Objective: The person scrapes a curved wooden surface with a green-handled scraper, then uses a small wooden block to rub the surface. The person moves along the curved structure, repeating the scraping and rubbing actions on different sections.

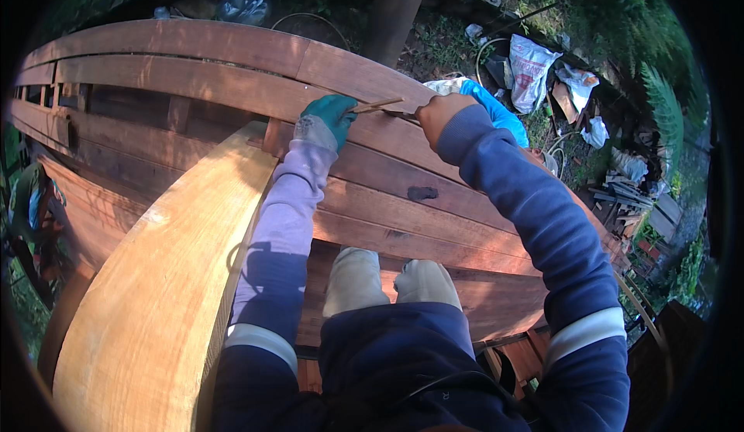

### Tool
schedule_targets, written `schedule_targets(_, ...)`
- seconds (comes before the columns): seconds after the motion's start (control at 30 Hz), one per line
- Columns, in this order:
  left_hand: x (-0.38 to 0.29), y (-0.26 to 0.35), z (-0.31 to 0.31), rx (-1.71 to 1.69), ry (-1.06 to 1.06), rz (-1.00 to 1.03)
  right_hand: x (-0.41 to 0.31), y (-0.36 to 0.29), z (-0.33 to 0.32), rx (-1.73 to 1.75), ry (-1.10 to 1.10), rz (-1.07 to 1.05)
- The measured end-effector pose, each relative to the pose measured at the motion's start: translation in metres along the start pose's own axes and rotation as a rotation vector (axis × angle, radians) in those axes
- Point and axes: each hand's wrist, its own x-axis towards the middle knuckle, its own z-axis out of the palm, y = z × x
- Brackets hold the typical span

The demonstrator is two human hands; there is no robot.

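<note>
My left hand [327, 119], in a teal-and-grey work glove, pinches a few thin wooden sticks [381, 105] that point right. Opposite it, my bare right hand [446, 119] is closed round the end of a thin, dark, flat tool [401, 116], its handle hidden in the fist; a knife or a chisel, I cannot tell which. Both hands are over the upper reddish-brown planks [372, 135] of a wooden boat's hull. Beneath my left forearm, a thick, pale curved timber [163, 269] rises toward me, its far end by a short upright wooden piece [271, 135].
Open gaps [133, 103] run between planks at left. A dark patch [422, 193] marks one plank. Beyond the hull stand a thick post [398, 13], a white woven sack [530, 71], blue sheeting [494, 103] and scrap wood [625, 194]. My knees [357, 278] are against the planking.
</note>
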Motion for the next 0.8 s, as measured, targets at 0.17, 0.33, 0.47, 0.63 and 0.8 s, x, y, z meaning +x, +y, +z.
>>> schedule_targets(0.17, 0.025, 0.002, 0.017, 0.073, -0.007, 0.178, -0.003, -0.012, -0.005, 0.011, -0.009, 0.028)
schedule_targets(0.33, 0.033, 0.001, 0.024, 0.206, -0.08, 0.222, -0.009, -0.018, 0.005, 0.012, 0.024, 0.053)
schedule_targets(0.47, 0.037, 0.003, 0.025, 0.302, -0.106, 0.263, -0.018, -0.017, 0.027, 0.04, 0.101, 0.069)
schedule_targets(0.63, 0.033, 0.012, 0.025, 0.437, -0.126, 0.343, -0.032, -0.017, 0.064, 0.005, 0.206, 0.081)
schedule_targets(0.8, 0.03, 0.021, 0.023, 0.469, -0.144, 0.321, -0.043, -0.015, 0.097, -0.014, 0.335, 0.06)
